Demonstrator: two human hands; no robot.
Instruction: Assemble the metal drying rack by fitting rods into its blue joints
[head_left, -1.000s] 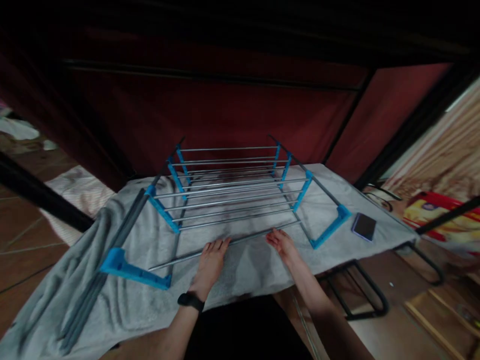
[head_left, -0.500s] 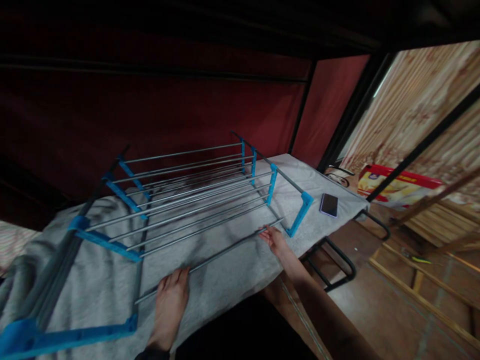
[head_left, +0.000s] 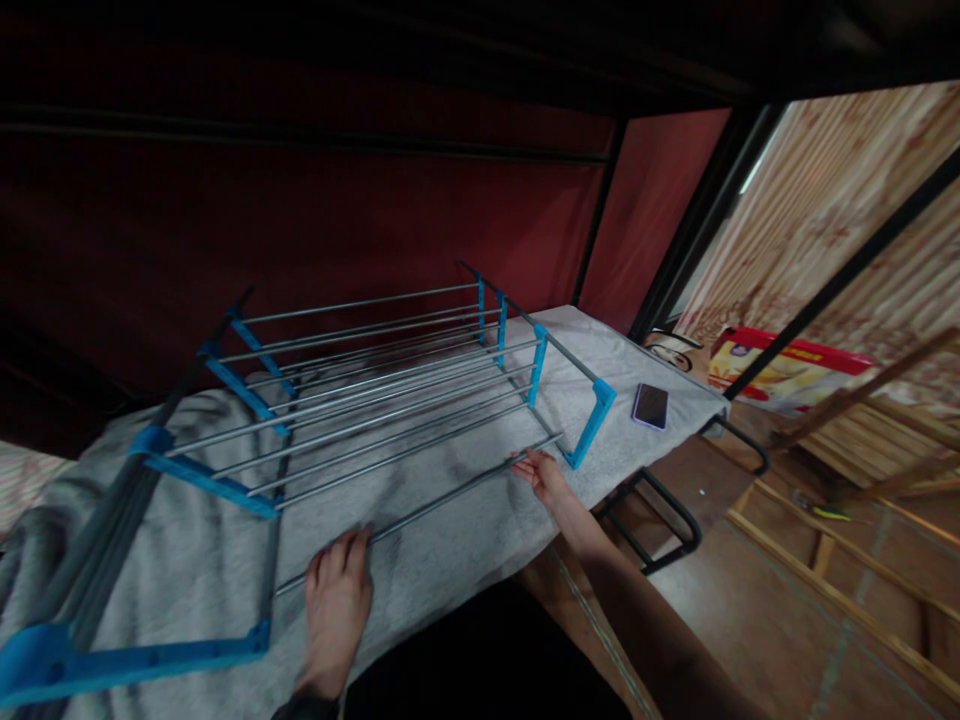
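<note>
A thin grey metal rod point(head_left: 442, 502) is held low over the bed by both my hands. Near its left end, my left hand point(head_left: 337, 605) wraps over it from above. My right hand point(head_left: 541, 474) grips it close to the right end with thumb and fingers. Behind the rod lies a partly assembled rack with several parallel grey bars point(head_left: 360, 408) between blue plastic brackets point(head_left: 206, 477). The rod's ends lie near the front-left blue bracket point(head_left: 172, 657) and the front-right one point(head_left: 592, 428), apart from both.
A grey blanket point(head_left: 427, 580) covers the bed under the rack. To the right lies a phone point(head_left: 650, 406). Beyond the bed's edge stand a black metal frame point(head_left: 667, 510), a red and yellow box point(head_left: 787, 370) and a wooden frame point(head_left: 817, 555) on the floor. A dark red panel point(head_left: 375, 220) closes off the back.
The view has shifted slightly, so everything sits a little further left. Both hands keep hold of the rod, which has barely moved relative to the rack.
</note>
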